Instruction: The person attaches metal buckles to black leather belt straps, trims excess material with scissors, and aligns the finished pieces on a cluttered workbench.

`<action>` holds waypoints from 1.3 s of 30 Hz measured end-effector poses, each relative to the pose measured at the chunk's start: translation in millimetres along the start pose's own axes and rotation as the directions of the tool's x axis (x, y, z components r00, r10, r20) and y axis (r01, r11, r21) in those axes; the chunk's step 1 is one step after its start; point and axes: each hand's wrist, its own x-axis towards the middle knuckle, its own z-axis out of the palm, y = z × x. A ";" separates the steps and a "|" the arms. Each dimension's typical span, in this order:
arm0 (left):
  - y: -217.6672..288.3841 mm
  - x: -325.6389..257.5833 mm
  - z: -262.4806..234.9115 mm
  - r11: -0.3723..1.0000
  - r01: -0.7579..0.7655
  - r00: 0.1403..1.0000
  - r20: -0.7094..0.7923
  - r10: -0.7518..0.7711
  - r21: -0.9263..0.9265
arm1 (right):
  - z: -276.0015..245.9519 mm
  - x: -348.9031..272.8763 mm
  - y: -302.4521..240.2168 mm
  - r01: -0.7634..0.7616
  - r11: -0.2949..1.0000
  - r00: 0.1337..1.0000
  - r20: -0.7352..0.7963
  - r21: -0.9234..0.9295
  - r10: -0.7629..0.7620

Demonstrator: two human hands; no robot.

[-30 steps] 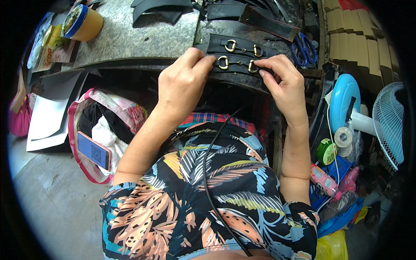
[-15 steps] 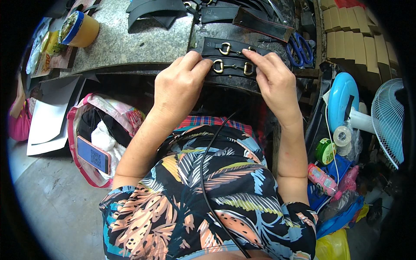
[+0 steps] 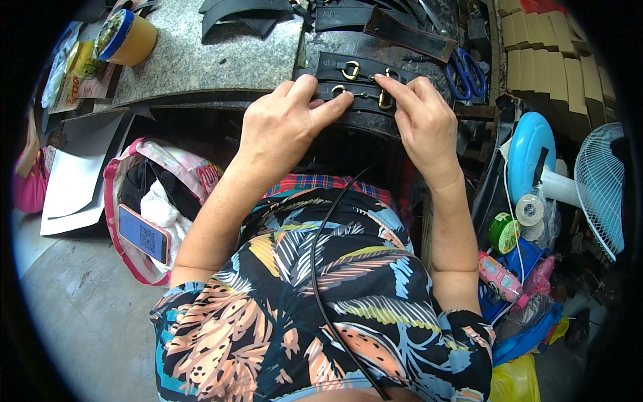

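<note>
Your bench (image 3: 181,74) is speckled grey at left, dark at right. Two black straps (image 3: 365,68) with gold-coloured fittings (image 3: 357,69) lie near the edge facing you, with blue-handled scissors (image 3: 467,75) to their right, curved black pieces (image 3: 241,15) farther back and a blue-rimmed tub (image 3: 137,41) to your left.

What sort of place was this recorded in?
Probably a leather-goods workshop: black straps with gold-coloured metal rings lie near blue-handled scissors and a speckled grey worktop.
</note>
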 end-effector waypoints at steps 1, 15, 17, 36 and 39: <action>-0.7 0.2 0.0 1.000 0.015 1.000 0.021 -0.015 -0.017 | -0.4 -0.7 -0.9 0.023 0.999 1.000 0.011 -0.039 -0.022; 4.5 -9.3 1.5 0.958 0.194 0.962 -0.152 -0.228 -0.211 | -4.5 -3.1 0.7 0.032 0.997 0.999 -0.011 0.065 -0.032; 4.9 -10.3 1.1 0.933 0.237 0.943 -0.167 -0.288 -0.271 | -7.8 -3.2 1.0 -0.012 0.992 1.000 -0.016 0.122 0.014; -3.6 18.5 -6.5 0.762 0.235 0.908 -0.143 -0.393 -0.603 | 23.5 36.8 -19.3 0.034 0.945 0.998 -0.064 0.325 -0.014; -4.6 22.5 -11.5 0.706 0.271 0.914 -0.056 -0.402 -0.654 | 22.4 36.5 -16.4 0.037 0.936 0.997 -0.075 0.349 -0.012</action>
